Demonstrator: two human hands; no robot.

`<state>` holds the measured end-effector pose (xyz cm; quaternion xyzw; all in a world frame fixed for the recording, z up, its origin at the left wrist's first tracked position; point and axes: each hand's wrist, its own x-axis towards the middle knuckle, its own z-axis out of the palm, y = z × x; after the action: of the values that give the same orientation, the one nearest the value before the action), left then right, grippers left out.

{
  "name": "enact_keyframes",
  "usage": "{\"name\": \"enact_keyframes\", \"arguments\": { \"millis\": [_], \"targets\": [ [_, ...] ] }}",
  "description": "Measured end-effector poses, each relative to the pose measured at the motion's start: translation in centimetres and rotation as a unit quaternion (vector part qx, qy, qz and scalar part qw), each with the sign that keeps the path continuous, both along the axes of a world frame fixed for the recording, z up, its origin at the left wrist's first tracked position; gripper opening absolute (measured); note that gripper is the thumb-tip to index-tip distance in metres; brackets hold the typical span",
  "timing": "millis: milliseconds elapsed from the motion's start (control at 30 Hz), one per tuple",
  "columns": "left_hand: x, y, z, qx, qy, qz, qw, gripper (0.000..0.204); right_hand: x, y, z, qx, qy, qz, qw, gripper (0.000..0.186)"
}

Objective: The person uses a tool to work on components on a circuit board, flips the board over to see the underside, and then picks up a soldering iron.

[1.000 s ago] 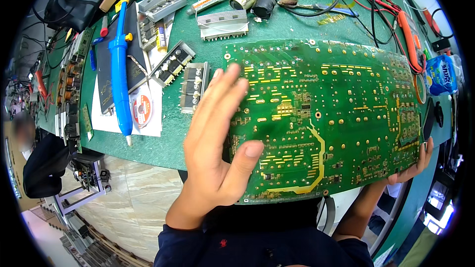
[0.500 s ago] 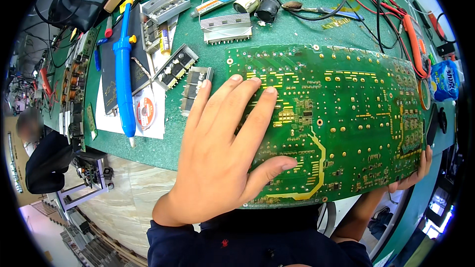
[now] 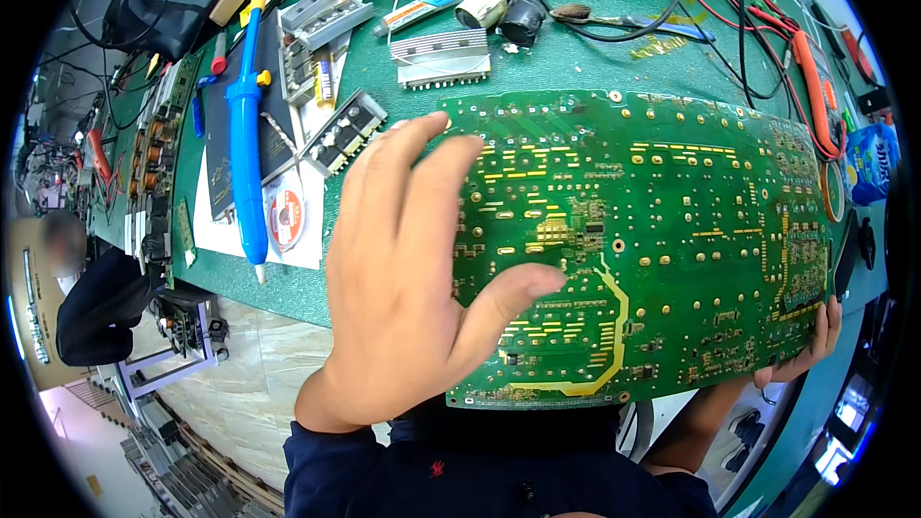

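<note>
A large green circuit board (image 3: pixel 672 278) with gold tracks and rows of solder points lies tilted before me, its near edge past the table edge. My left hand (image 3: pixel 398 259) is over the board's left edge, fingers bent and apart. Its thumb stretches out above the board's surface; whether it touches cannot be told. My right hand (image 3: pixel 811 350) grips the board's lower right corner, fingers at the right edge and the rest partly hidden beneath. Left of the board, a blue desoldering pump (image 3: pixel 247 153) rests on papers beside a small reel of desoldering braid (image 3: pixel 286 218).
Finned metal heatsinks (image 3: pixel 441 58) and black cylindrical capacitors (image 3: pixel 523 19) lie beyond the board on the green mat (image 3: pixel 374 67). A brush (image 3: pixel 576 12), red and black test leads (image 3: pixel 811 86) and a blue packet (image 3: pixel 868 158) are farther right. Another person's dark sleeve (image 3: pixel 101 312) shows at the far left.
My left hand has drawn back leftward from lying flat on the board, its fingers now bent near the left edge. The right hand keeps its hold at the corner.
</note>
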<state>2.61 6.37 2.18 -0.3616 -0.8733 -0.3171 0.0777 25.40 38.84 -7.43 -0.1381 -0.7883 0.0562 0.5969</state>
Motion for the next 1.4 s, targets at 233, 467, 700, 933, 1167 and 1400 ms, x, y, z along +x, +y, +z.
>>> {"name": "enact_keyframes", "arguments": {
  "millis": [233,467,700,933,1167,1400],
  "targets": [
    [-0.2,-0.3,0.4,-0.117,0.083,-0.024,0.989,0.07,0.6,0.6,-0.3,0.027,-0.009,-0.019,0.999,0.118],
    [-0.5,-0.2,0.0,-0.078,0.053,-0.05,0.994,0.068,0.8,0.9,-0.1,0.047,-0.02,-0.021,0.998,0.117],
    [-0.2,1.3,0.4,-0.092,0.045,-0.055,0.993,0.064,0.5,0.2,0.3,0.043,-0.04,-0.033,0.998,0.115],
    [-0.2,2.2,0.7,-0.085,0.03,-0.071,0.993,0.064,0.6,0.1,0.1,0.046,-0.049,-0.043,0.997,0.115],
    [0.0,3.2,0.8,-0.057,0.021,-0.076,0.995,0.068,0.7,0.2,0.1,0.059,-0.055,-0.043,0.996,0.115],
    [-0.1,3.3,1.2,-0.128,0.064,-0.102,0.984,0.076,0.6,0.0,0.2,0.06,-0.052,-0.051,0.995,0.115]
  ]
}}
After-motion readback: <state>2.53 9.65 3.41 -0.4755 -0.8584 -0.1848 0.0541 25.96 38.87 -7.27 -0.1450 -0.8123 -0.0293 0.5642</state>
